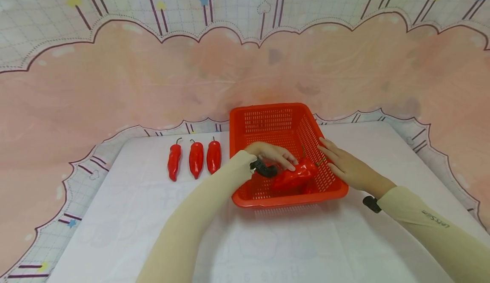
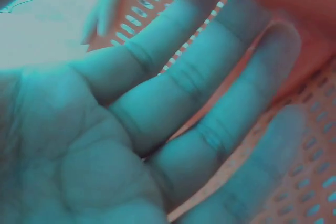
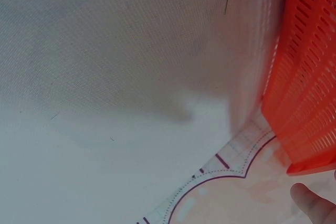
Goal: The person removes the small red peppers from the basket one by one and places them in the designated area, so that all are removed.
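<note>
A red plastic basket (image 1: 268, 202) with slotted walls stands on the table. Inside, toward its right front, lie shiny red peppers (image 1: 292, 178) with green stems; how many overlap there I cannot tell. My left hand (image 1: 269, 152) reaches into the basket, its fingers on the top pepper. In the left wrist view the fingers (image 2: 184, 77) are spread and nearly straight, with blurred red surfaces beyond the tips. My right hand (image 1: 350, 169) lies along the basket's right rim with straight fingers. Only one of its fingertips (image 3: 310, 200) shows in the right wrist view, near the basket's edge.
Left of the basket, three red peppers lie in a row: a slim one (image 1: 174, 162), a middle one (image 1: 196, 159) and one nearest the basket (image 1: 214, 156). A white cloth covers the table (image 1: 134, 215). Behind it hangs a pink patterned curtain (image 1: 153, 83).
</note>
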